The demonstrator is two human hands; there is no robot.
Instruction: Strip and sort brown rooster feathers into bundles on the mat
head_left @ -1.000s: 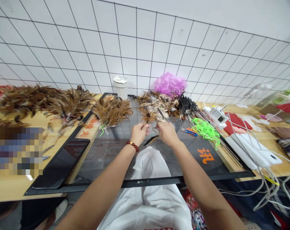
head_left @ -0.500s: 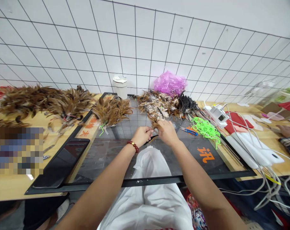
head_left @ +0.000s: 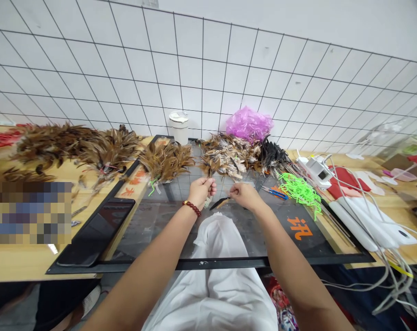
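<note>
My left hand [head_left: 202,193], with a dark red bead bracelet [head_left: 193,208] at the wrist, is closed around a small bunch of brown feathers [head_left: 211,166] whose tips point away from me. To its right, my right hand [head_left: 245,195] is closed in a pinch; what its fingertips hold, if anything, is too small to make out. A loose dark feather [head_left: 219,203] reaches from beside those fingertips toward the left, over the glass-like panel [head_left: 153,239]. Beyond both hands lies a pile of mottled feathers [head_left: 229,156]. A brown feather bundle [head_left: 165,161] with green string stands out left of it.
Blue-handled snips [head_left: 277,193] and green string [head_left: 300,188] lie at right, near a white power strip [head_left: 374,220] with cables. A phone [head_left: 98,232] rests on the left edge. A lidded cup [head_left: 179,128] and pink plastic bag [head_left: 250,124] stand at the back.
My hands were close together at the feathers; now they are apart, the right one drawn back toward me. The feather bunch now shows upright in my left hand. The view has shifted slightly.
</note>
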